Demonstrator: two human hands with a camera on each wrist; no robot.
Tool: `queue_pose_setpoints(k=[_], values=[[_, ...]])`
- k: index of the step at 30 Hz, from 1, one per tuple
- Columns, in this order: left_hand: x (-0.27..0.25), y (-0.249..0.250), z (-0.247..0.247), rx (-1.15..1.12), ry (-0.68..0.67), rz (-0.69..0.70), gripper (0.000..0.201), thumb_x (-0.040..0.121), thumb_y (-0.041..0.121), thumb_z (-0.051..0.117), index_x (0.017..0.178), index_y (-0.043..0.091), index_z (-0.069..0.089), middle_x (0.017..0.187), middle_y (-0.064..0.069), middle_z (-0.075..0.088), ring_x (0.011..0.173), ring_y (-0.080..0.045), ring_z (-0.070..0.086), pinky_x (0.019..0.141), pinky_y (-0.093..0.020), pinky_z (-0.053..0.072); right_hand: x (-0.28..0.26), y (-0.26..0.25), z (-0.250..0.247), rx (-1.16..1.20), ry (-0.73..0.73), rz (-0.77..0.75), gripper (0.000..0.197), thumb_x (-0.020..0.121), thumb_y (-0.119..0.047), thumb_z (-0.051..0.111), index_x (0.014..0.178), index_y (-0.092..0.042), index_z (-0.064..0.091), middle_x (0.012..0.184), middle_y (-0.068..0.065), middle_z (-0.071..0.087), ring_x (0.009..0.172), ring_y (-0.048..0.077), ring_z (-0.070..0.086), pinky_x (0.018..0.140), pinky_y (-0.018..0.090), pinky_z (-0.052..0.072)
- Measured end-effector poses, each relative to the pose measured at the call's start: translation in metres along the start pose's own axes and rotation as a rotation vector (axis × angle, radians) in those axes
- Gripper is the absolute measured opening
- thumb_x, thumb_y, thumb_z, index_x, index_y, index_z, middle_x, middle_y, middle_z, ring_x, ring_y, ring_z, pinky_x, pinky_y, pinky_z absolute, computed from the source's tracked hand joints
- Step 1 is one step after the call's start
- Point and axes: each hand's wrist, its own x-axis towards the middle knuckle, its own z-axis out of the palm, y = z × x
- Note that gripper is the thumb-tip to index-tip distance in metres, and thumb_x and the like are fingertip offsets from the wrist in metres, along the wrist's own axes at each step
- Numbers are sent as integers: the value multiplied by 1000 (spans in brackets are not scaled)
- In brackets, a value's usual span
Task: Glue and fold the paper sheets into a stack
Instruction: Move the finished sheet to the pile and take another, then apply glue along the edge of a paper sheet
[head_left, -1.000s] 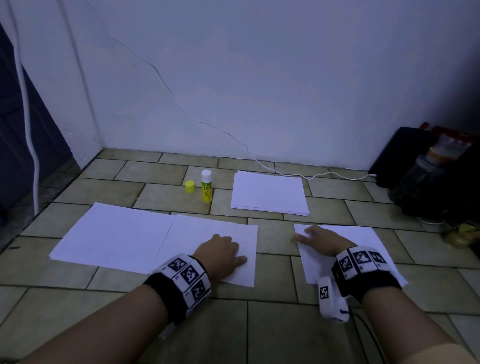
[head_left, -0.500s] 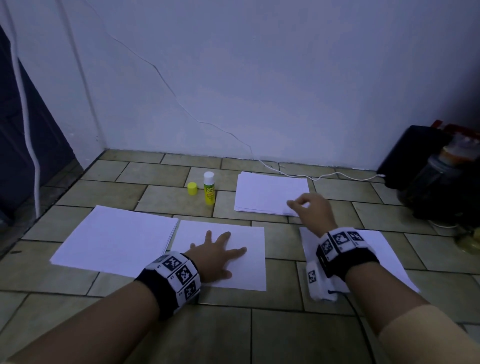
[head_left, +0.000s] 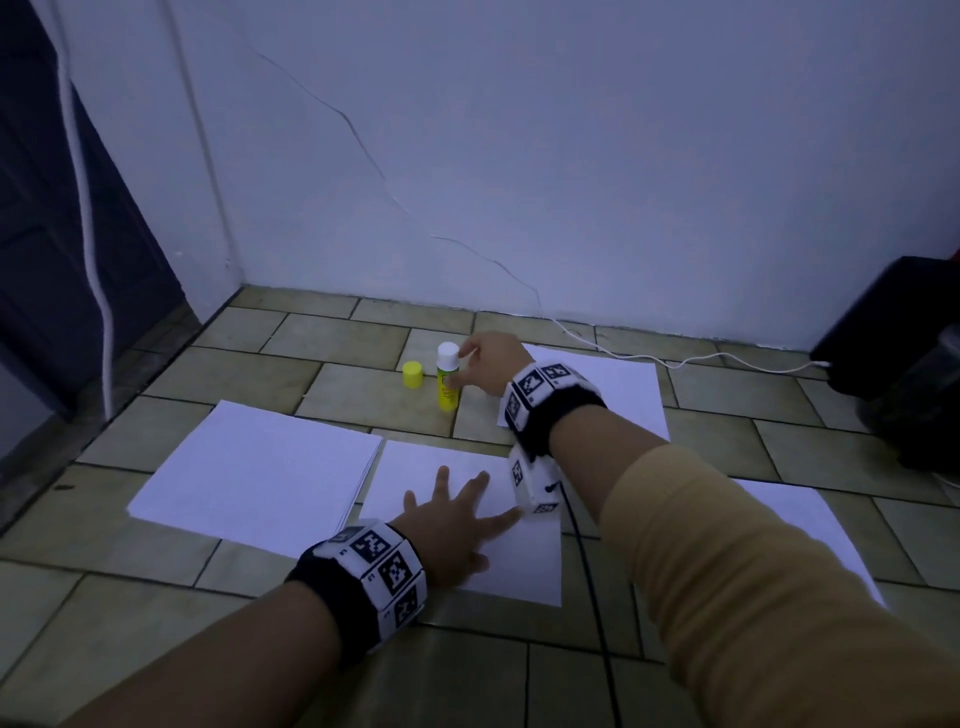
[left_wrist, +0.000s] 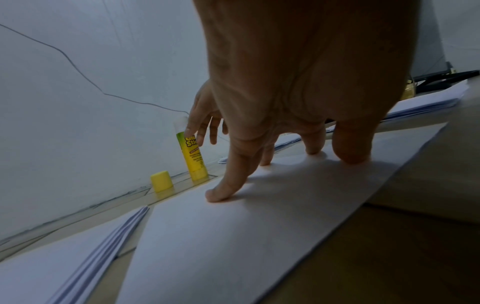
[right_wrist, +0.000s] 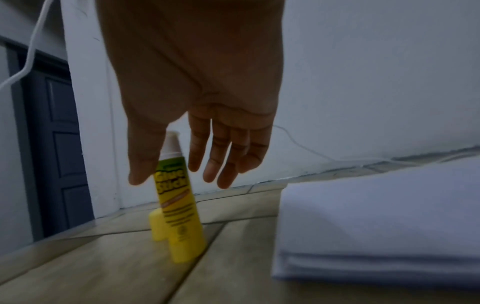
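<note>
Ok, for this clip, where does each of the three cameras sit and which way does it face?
Head: worn high, facing forward and down at the tiled floor; shows both forearms, left hand flat on a paper sheet, right hand at the glue stick.
Left wrist: low, looking along the left hand's fingers pressed on the sheet.
Right wrist: low, looking along the right hand's fingers, spread around the glue stick, no grip yet.
Shared: all three show the glue stick and its yellow cap.

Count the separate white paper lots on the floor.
4: thick stack far left; single sheet under the left hand; stack behind the right hand; sheet far right, partly hidden.
</note>
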Motion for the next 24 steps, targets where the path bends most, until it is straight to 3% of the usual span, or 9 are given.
queue_pose_setpoints(k=[4,8,10,11,13,16,18,21,24], values=[[0,0,0,5,-20,4,64,101,39,42,149,48,1,160,0,-16,142,-45,-19,110,-68,6,11,-11,14,-72,-15,39,34,76,-31,76,68,-12,49,65,1,45,64,19,47,48,25,30],[0,-3,0,-10,-8,17,64,100,40,44,149,50,5,160,0,-12,143,-45,-18,111,-69,7,8,-7,14,12,13,70,37,79,-24,73,60,-8,47,62,6,46,58,20,45,46,26,30],[-1,-4,-3,-25,-6,23,64,99,41,46,149,50,7,160,2,-13,143,-44,-16,111,-68,9,-2,-3,7,200,-16,-13,20,86,-20,66,92,0,67,88,14,62,78,26,59,64,30,46],[-2,-5,-4,-28,-6,26,65,98,42,47,149,50,7,160,2,-13,144,-44,-15,111,-68,10,-8,0,1,285,-42,-35,30,89,-15,62,116,-3,63,102,12,62,87,24,59,70,24,47],[-3,-4,-7,-26,2,30,66,97,44,47,149,50,6,160,2,-10,144,-44,-11,111,-67,15,-22,10,-11,348,-141,-53,51,92,-11,56,142,-13,44,110,7,54,80,16,56,58,10,45],[-2,0,-11,-21,37,23,68,95,49,49,149,48,8,157,-1,3,142,-47,3,111,-61,27,-47,32,-34,169,-190,12,77,86,-21,69,150,-20,26,103,6,60,67,13,58,46,15,43],[-1,4,-18,5,62,21,69,94,51,49,151,44,11,153,-7,12,138,-44,19,111,-53,31,-64,45,-47,155,-112,65,82,75,-20,81,144,-13,37,86,-1,60,58,10,57,48,18,41],[-2,13,-28,41,90,16,70,93,55,48,152,40,13,149,-12,19,129,-36,36,107,-43,32,-85,61,-57,182,-25,134,50,68,-15,85,111,-11,59,79,-2,61,51,10,55,45,20,42],[-2,19,-28,55,113,21,71,92,57,48,152,36,16,146,-14,24,124,-34,42,104,-40,34,-98,69,-57,172,-23,137,28,72,-6,79,91,-10,58,82,3,58,54,13,57,44,20,48]])
